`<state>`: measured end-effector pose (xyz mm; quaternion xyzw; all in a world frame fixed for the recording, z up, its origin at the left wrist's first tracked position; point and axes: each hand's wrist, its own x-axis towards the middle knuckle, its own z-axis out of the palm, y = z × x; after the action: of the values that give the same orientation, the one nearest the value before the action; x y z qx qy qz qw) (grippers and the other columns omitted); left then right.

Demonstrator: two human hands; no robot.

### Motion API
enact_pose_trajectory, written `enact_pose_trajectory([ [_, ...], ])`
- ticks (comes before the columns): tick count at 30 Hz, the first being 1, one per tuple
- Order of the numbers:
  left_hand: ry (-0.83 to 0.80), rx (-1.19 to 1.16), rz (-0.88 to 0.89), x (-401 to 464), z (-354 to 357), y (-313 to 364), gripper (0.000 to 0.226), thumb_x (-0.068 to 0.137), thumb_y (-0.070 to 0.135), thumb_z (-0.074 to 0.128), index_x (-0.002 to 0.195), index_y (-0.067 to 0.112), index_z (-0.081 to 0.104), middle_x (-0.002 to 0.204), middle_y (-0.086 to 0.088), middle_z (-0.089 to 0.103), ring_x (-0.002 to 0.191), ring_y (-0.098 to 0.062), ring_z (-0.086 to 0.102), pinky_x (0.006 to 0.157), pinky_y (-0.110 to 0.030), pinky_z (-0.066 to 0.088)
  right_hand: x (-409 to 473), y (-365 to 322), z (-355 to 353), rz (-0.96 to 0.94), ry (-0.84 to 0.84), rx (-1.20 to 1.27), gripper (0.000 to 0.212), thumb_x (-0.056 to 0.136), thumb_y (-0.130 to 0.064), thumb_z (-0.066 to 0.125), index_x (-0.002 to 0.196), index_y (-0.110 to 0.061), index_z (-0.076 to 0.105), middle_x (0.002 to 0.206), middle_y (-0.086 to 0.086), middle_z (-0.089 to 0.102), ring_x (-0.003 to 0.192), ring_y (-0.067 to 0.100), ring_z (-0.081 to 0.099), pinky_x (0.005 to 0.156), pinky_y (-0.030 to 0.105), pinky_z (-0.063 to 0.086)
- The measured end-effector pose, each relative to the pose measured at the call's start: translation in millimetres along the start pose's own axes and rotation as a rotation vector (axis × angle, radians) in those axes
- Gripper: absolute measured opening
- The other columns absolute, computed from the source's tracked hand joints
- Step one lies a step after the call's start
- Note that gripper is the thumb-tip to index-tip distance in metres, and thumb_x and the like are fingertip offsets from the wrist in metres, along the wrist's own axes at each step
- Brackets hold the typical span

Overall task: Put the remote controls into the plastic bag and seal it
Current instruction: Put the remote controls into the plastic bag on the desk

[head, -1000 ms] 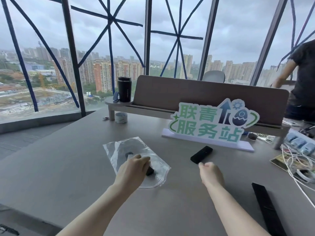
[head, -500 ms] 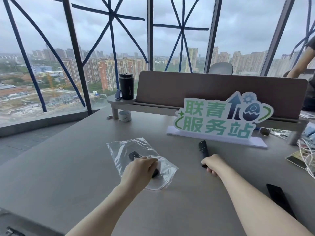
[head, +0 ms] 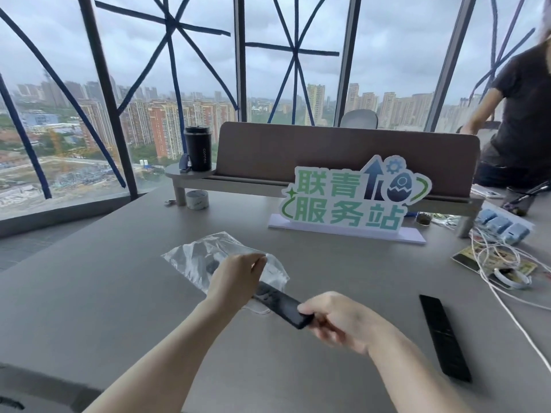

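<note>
A clear plastic bag (head: 195, 257) lies on the grey table (head: 89, 293), with a dark remote (head: 212, 265) showing through it. My left hand (head: 237, 280) pinches the bag's near edge and lifts it. My right hand (head: 337, 318) grips one end of a short black remote (head: 280, 305), whose far end points into the bag's mouth under my left hand. A long black remote (head: 444, 336) lies flat on the table to the right, untouched.
A green and white sign (head: 348, 201) stands behind the bag. A desk riser carries a black cup (head: 198, 149); a tape roll (head: 197, 199) sits below it. White cables (head: 489, 263) and blue chargers (head: 504, 226) clutter the right side. A person (head: 521, 114) stands at far right.
My right hand picked up the short black remote from beside the sign and carried it left to the bag's mouth. My left hand lifted the bag's edge.
</note>
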<state>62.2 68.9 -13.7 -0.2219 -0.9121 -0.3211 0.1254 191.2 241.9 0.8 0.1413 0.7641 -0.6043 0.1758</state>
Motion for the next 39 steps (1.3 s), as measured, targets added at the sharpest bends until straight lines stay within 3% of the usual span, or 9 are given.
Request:
enact_pose_trajectory([
  [3, -0.012, 0.009, 0.0, -6.2, -6.1, 1.1, 0.03, 0.093, 0.039, 0.043, 0.107, 0.03, 0.068, 0.102, -0.002, 0.075, 0.099, -0.026, 0.065, 0.079, -0.037, 0.052, 38.8, -7.0, 33.0, -0.039, 0.088, -0.009, 0.024, 0.095, -0.032, 0.053, 0.081, -0.013, 0.061, 0.056, 0.002, 0.064, 0.034, 0.012, 0.034, 0.035, 0.018, 0.023],
  [7, -0.015, -0.014, -0.002, -12.0, -6.0, -3.0, 0.031, 0.09, 0.042, 0.041, 0.094, 0.03, 0.069, 0.087, 0.0, 0.075, 0.085, -0.026, 0.066, 0.072, -0.037, 0.054, 41.9, 13.8, 17.6, -0.111, 0.568, -0.127, 0.029, 0.09, -0.025, 0.051, 0.068, -0.015, 0.067, 0.05, 0.0, 0.068, 0.033, 0.011, 0.047, 0.044, 0.025, 0.039],
  [11, -0.027, -0.001, 0.056, -12.7, 10.0, -0.7, 0.04, 0.086, 0.048, 0.033, 0.085, 0.025, 0.065, 0.082, 0.0, 0.074, 0.081, -0.025, 0.066, 0.07, -0.038, 0.054, -8.8, 50.6, -41.7, 0.0, 0.934, -0.497, 0.021, 0.088, -0.034, 0.05, 0.086, -0.024, 0.068, 0.092, -0.001, 0.074, 0.086, 0.027, 0.067, 0.071, 0.035, 0.052],
  [14, -0.072, 0.03, 0.065, -16.6, 22.0, 14.7, 0.03, 0.092, 0.04, 0.043, 0.099, 0.028, 0.069, 0.091, -0.005, 0.075, 0.089, -0.031, 0.067, 0.072, -0.039, 0.054, -45.5, 75.2, -82.4, 0.269, 1.091, -0.742, 0.044, 0.092, -0.047, 0.05, 0.12, -0.016, 0.06, 0.122, 0.01, 0.058, 0.11, 0.032, 0.062, 0.084, 0.037, 0.048],
  [19, -0.076, 0.061, 0.051, -22.7, 34.0, 26.2, 0.029, 0.091, 0.044, 0.045, 0.11, 0.037, 0.066, 0.104, -0.007, 0.074, 0.095, -0.035, 0.065, 0.074, -0.037, 0.053, -70.1, 97.7, -101.5, 0.516, 0.933, -0.74, 0.045, 0.087, -0.053, 0.053, 0.111, -0.016, 0.064, 0.113, 0.007, 0.069, 0.106, 0.028, 0.065, 0.074, 0.029, 0.042],
  [25, -0.048, 0.088, 0.026, -29.9, 28.0, 19.6, 0.029, 0.091, 0.043, 0.045, 0.109, 0.036, 0.067, 0.102, -0.004, 0.074, 0.098, -0.03, 0.065, 0.07, -0.035, 0.051, -70.4, 80.6, -75.9, 0.136, 0.662, -0.206, 0.023, 0.09, -0.033, 0.06, 0.087, -0.01, 0.057, 0.067, 0.007, 0.07, 0.038, 0.019, 0.047, 0.037, 0.018, 0.031],
  [31, -0.006, 0.055, -0.004, -36.3, 16.4, 13.6, 0.027, 0.091, 0.04, 0.047, 0.104, 0.032, 0.069, 0.101, -0.006, 0.075, 0.097, -0.032, 0.065, 0.071, -0.035, 0.049, -33.7, 30.9, -10.0, 0.043, 0.193, 0.016, 0.017, 0.095, -0.028, 0.056, 0.086, -0.013, 0.057, 0.064, 0.007, 0.063, 0.032, 0.009, 0.027, 0.037, 0.017, 0.016],
  [36, 0.005, 0.04, -0.002, -39.6, 10.1, 9.0, 0.027, 0.092, 0.04, 0.046, 0.101, 0.031, 0.069, 0.099, -0.006, 0.075, 0.095, -0.032, 0.065, 0.072, -0.036, 0.051, 27.9, 10.5, 32.6, -0.111, 0.277, 0.434, 0.018, 0.099, -0.012, 0.05, 0.085, -0.01, 0.062, 0.069, 0.007, 0.06, 0.038, 0.012, 0.051, 0.035, 0.02, 0.043],
  [39, 0.02, 0.005, 0.014, -40.8, 7.1, 3.6, 0.026, 0.092, 0.04, 0.046, 0.101, 0.033, 0.069, 0.098, -0.004, 0.075, 0.094, -0.032, 0.065, 0.073, -0.036, 0.051, 41.3, 23.8, 29.4, -0.122, 0.596, 0.25, 0.021, 0.089, -0.001, 0.045, 0.081, -0.01, 0.063, 0.07, 0.007, 0.063, 0.044, 0.022, 0.056, 0.044, 0.03, 0.051],
])
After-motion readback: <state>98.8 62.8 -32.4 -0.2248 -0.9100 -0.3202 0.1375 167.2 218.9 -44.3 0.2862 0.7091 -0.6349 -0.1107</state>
